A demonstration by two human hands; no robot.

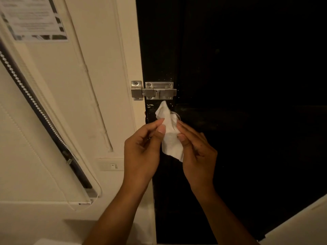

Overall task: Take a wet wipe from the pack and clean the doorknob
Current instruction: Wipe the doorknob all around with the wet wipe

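Wipe (170, 133), white and crumpled, pinched at its left edge by left hand (143, 149) and at its right edge by right hand (196, 152), thumbs uppermost. Held just below bolt (153, 90), in front of dark door (247, 103). Knob (177, 115) below bolt, mostly hidden behind wipe; contact with wipe not discernible. Switch (113, 166) well left of and below bolt, on pale wall.

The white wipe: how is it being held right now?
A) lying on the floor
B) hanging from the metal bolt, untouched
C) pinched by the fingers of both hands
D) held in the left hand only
C: the wipe is pinched on one side by the left hand and on the other by the right hand, in front of the dark door, below the metal bolt.
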